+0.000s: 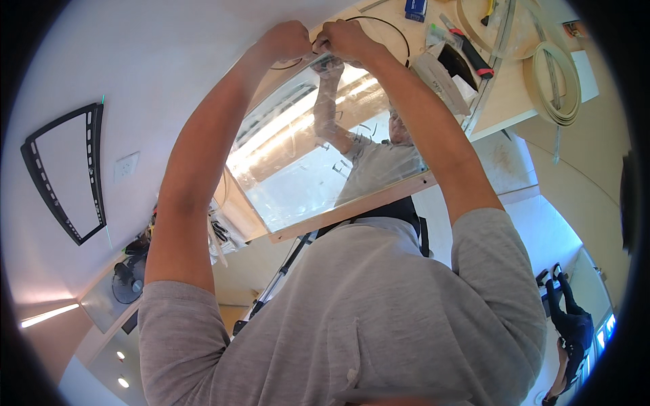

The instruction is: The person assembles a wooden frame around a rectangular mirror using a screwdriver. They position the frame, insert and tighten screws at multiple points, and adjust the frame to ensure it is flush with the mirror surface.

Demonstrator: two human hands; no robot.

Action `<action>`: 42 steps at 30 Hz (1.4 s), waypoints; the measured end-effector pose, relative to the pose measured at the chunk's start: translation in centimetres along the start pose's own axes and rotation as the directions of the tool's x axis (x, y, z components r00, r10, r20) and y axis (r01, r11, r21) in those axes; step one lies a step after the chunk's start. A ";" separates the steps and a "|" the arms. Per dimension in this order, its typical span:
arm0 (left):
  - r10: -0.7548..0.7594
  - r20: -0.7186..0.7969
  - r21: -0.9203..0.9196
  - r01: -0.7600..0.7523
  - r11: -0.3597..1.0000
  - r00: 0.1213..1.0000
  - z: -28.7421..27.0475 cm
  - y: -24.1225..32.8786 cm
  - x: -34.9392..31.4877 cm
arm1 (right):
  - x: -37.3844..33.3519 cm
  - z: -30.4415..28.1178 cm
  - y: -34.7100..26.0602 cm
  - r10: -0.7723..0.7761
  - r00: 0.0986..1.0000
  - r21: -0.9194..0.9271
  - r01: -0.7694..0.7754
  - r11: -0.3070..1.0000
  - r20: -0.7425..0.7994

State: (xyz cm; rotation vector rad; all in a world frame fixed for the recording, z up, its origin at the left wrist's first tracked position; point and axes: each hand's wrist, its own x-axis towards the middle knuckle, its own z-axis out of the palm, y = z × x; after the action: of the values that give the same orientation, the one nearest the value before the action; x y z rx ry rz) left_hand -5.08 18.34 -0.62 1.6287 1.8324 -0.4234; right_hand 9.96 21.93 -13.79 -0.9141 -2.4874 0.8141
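Observation:
At the far edge of a mirror panel (291,196), my left hand (286,40) and my right hand (347,40) are close together, fingers closed in a pinch. A thin black cable (399,34) runs through my fingers. Part of it loops out to the right of my right hand, and another bit shows under my left hand. My fingertips mostly hide the gripped part. The mirror lies in front of me with a wooden strip (352,206) along its near edge, reflecting an arm and a grey shirt.
Right of the mirror are an opened cardboard box (440,84), a red-and-black utility knife (474,57), a blue box (416,8) and a coil of pale edging strip (531,88). A black metal bracket (95,169) hangs on the left wall. Another person (572,325) stands at lower right.

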 end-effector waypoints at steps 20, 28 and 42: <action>0.145 -0.134 0.195 -0.118 0.974 0.980 0.4 0.2 -0.5 | -1.6 -0.4 -1.8 -0.065 0.998 0.078 0.067 0.995 -0.026; 0.106 -0.080 0.202 -0.088 0.975 0.991 -0.1 0.4 0.1 | -1.5 -0.4 -2.3 0.010 0.999 0.079 -0.007 0.997 -0.039; 0.129 -0.102 0.301 -0.092 0.949 0.986 0.0 1.5 -0.7 | -1.0 -1.9 -0.8 0.088 0.996 0.415 -0.083 0.906 0.007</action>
State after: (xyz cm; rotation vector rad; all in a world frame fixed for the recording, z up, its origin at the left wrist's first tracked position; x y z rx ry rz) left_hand -3.61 18.09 0.07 1.9883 1.8202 -0.5828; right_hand 11.27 21.50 -11.96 -0.8696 -2.1459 1.3005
